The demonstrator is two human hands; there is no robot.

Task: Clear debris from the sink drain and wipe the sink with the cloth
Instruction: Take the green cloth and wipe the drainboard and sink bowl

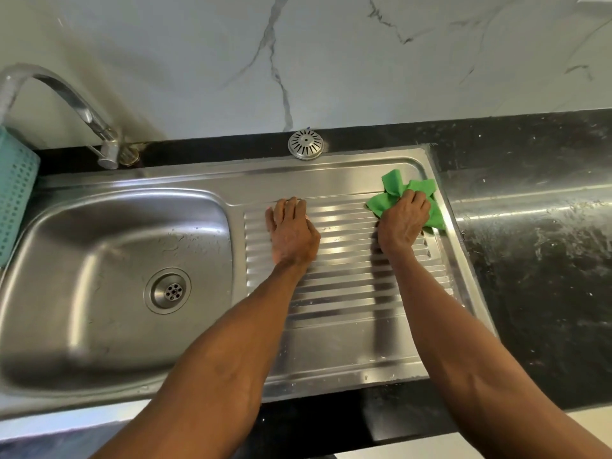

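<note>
At right of centre, on the ribbed drainboard [347, 293], the right hand [404, 223] grips a crumpled green cloth [390, 193] against the board's upper right corner. The left hand [291, 230] rests flat, fingers straight, on the ribs. The drain [169, 290] sits in the sink [82, 246], lower left. A strainer [305, 144] lies on the table [530, 260] behind.

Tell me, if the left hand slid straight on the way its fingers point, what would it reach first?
Probably the flat raised rim of the sink past the ridges; further along, the round metal strainer cap lies slightly right of that line.
</note>
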